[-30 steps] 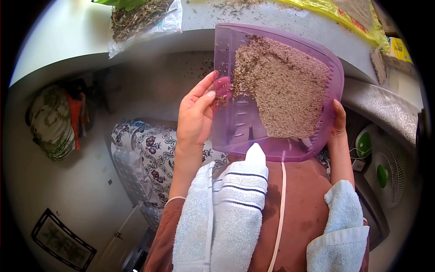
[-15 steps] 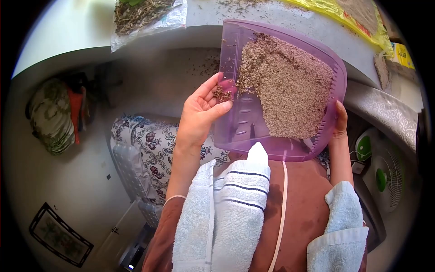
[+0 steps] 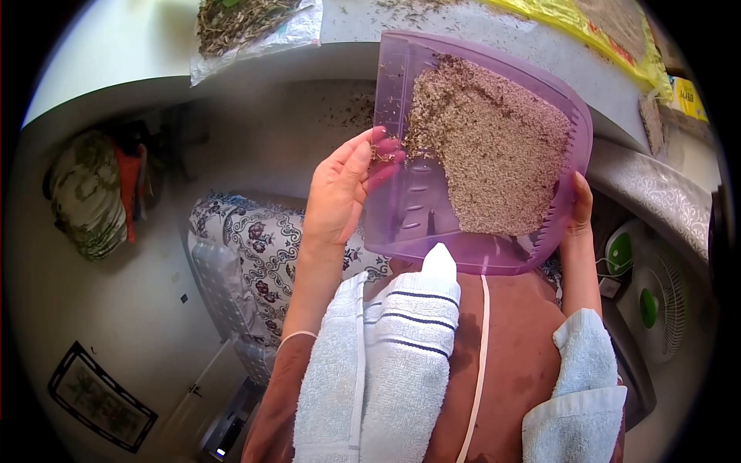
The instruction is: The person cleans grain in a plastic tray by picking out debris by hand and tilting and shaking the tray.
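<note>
A see-through purple dustpan (image 3: 463,256) is held up before my chest, loaded with small beige grains (image 3: 505,154) mixed with dark bits. My right hand (image 3: 580,204) grips its right side, the thumb showing at the rim and the other fingers hidden behind. At the left lip is my left hand (image 3: 336,181). Its fingers reach beneath the plastic, stretched and somewhat apart, tinted pink through it. The thumb lies across the base of the fingers, outside the lip. Brown plant bits (image 3: 386,152) show by the fingertips; whether they lie on the skin or the plastic is unclear.
Ahead is a pale ledge (image 3: 363,31) strewn with chaff, bearing a white bag of dry plant matter (image 3: 239,31) and a yellow bag (image 3: 571,27). A fan (image 3: 660,301) stands at right. Towels (image 3: 409,347) hang over my front. Patterned fabric (image 3: 255,270) lies below left.
My left thumb has drawn back from the dustpan's lip onto the hand, and the fingers have straightened beneath the plastic. Fewer brown bits show there. The dustpan and right hand stay almost still.
</note>
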Demonstrator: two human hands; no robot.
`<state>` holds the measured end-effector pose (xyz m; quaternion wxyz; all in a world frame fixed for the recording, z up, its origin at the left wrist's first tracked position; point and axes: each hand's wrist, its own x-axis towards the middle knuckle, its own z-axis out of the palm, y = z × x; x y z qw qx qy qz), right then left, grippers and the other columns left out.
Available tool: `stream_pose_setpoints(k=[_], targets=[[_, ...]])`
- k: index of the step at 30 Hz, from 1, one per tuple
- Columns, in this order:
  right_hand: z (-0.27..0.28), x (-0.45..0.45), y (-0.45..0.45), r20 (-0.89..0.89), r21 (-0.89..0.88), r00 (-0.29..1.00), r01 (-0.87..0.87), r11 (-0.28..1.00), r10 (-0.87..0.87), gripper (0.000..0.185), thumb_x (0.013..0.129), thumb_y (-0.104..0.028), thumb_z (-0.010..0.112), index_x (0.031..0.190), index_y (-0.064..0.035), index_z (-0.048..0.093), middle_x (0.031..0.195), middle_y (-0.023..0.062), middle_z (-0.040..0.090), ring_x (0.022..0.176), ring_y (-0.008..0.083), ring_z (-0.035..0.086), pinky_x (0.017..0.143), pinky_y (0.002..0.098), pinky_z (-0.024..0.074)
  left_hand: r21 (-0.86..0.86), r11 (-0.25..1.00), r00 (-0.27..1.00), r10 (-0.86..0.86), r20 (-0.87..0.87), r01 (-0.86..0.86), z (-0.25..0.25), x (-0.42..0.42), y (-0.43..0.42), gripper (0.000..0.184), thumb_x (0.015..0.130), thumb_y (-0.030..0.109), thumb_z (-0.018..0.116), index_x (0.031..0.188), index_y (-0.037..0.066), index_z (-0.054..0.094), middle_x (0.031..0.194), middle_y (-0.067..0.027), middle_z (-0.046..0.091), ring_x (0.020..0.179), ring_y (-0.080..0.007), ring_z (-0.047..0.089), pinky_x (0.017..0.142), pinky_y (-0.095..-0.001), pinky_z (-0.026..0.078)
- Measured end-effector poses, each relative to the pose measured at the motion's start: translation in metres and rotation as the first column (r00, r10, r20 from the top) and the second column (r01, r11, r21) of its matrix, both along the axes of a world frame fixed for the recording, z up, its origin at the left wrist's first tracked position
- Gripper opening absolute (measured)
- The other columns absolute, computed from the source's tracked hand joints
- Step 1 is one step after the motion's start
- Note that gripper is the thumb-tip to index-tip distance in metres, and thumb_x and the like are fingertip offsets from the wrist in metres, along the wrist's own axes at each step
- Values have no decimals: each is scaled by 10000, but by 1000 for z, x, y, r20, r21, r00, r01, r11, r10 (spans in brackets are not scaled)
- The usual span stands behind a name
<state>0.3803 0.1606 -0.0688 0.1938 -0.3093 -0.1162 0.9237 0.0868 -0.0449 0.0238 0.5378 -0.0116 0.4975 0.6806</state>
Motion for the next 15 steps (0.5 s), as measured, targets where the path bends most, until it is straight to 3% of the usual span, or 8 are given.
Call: stream_pose_setpoints(k=[3,6,9,10,11,12,13,15], targets=[[2,-2,-1,26,7,1000,-12,1000,12,590,801,-296,619,1284,1,456,1195,150,580,1082,278,571,960,402,452,-105,992,941,-96,-324,65,-5,7,5,368,937,108,526,1261,-58,473,1122,-167,608,978,-211,628,846,-289,527],[5,-3,-2,72,56,997,-39,998,35,594,789,-354,622,1264,-23,490,1183,121,590,1073,260,566,963,385,435,-51,999,971,-2,-238,-10,-8,7,4,366,932,116,542,1252,-53,487,1067,-147,633,925,-206,647,809,-279,538],[3,-2,-2,60,39,997,-43,998,41,594,788,-355,625,1266,-28,490,1194,119,585,1074,262,565,965,387,433,-13,1000,999,17,-49,-18,-18,-6,-10,393,924,130,564,1268,-41,481,1183,-165,575,1028,-211,609,860,-290,507],[1,-1,-2,58,33,998,-41,999,39,596,788,-356,626,1267,-29,489,1199,120,583,1075,263,565,964,389,434,-201,977,908,-19,-419,-72,-24,-5,-10,398,931,150,556,1274,-35,479,1232,-166,536,1064,-209,587,881,-295,490],[0,0,-2,57,27,998,-39,999,37,597,788,-356,628,1267,-29,488,1203,121,580,1077,264,564,963,390,434,-345,919,689,-126,-714,-190,-29,-3,-9,403,938,171,548,1280,-29,477,1281,-167,498,1100,-208,565,902,-300,473],[0,0,-2,59,24,998,-36,999,35,597,788,-355,629,1267,-29,488,1203,122,580,1077,265,564,963,392,435,-420,837,383,-281,-880,-351,-32,-2,-8,408,945,192,540,1286,-23,474,1330,-168,459,1137,-206,543,923,-306,457],[1,0,-2,60,21,998,-35,999,33,597,788,-354,630,1267,-28,488,1203,123,580,1078,265,564,963,394,435,-450,819,207,-401,-893,-355,-28,-8,-13,426,930,234,570,1290,21,491,1471,-193,205,1195,-245,483,923,-337,453],[1,-1,-3,31,0,999,-19,1000,19,587,798,-320,625,1276,-16,472,1201,136,580,1080,275,568,962,403,442,-268,942,548,-119,-828,-202,-24,-9,-13,407,924,239,583,1253,6,524,1390,-179,366,1150,-200,506,908,-313,455]])
